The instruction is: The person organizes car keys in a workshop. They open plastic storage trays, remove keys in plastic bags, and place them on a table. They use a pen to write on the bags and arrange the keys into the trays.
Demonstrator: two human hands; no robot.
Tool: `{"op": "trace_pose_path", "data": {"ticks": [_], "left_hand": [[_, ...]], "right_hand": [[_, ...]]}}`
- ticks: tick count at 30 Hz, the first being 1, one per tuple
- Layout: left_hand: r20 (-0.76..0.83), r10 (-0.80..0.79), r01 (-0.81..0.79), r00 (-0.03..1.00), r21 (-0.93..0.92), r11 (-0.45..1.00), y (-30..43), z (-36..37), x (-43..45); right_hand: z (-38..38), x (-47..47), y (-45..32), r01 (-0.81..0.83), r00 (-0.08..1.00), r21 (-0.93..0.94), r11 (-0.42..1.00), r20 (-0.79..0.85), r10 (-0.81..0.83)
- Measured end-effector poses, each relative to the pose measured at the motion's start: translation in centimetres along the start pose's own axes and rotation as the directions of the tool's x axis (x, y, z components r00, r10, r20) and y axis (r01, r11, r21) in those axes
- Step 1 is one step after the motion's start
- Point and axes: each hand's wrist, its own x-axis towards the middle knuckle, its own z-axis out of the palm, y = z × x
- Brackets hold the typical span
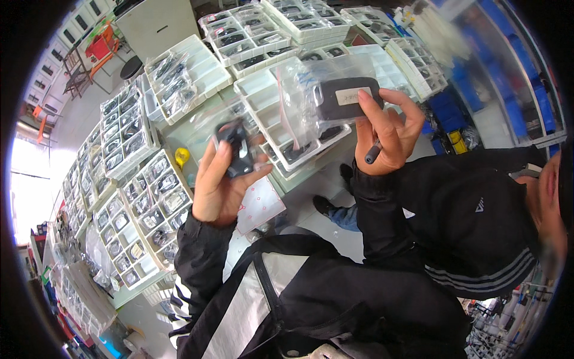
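My left hand [219, 184] grips a glossy black plastic part [240, 150], held up before the table; it is blurred, and clear film seems to trail behind it. My right hand [388, 130] pinches a clear zip bag [291, 96] by the part inside it. That part is a flat dark rounded casing [329, 101] with a pale label [347, 97] bearing handwriting. A dark pen-like stick [372, 154] is also tucked between the fingers of my right hand. Beneath the bag lies a white compartment tray [262, 107] holding dark bagged parts, partly hidden.
More white trays of bagged parts stand left [154, 188] and stacked at the back [251, 33]. A yellow round object [181, 156] lies on the green table [210, 110]. Close on the right is a person in black [471, 215]. Blue bins [489, 76] line the shelf beyond.
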Motion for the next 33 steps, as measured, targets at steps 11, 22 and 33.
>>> {"op": "trace_pose_path", "data": {"ticks": [11, 22, 33], "left_hand": [[-0.041, 0.100, -0.089, 0.994, 0.210, 0.974, -1.1, 6.0, 2.9], [-0.082, 0.076, -0.059, 0.994, 0.196, 0.979, -0.9, 5.3, 2.8], [-0.077, -0.110, 0.101, 0.991, -0.112, 0.989, 0.8, -0.6, 0.9]], "right_hand": [[-0.9, -0.7, -0.7, -0.016, 1.000, -0.054, 0.998, -0.002, 0.016], [-0.8, -0.3, -2.2, -0.125, 0.983, 0.042, 0.991, 0.139, 0.118], [-0.7, -1.1, -2.3, -0.761, 0.648, 0.450, 0.466, 0.516, 0.560]]}}
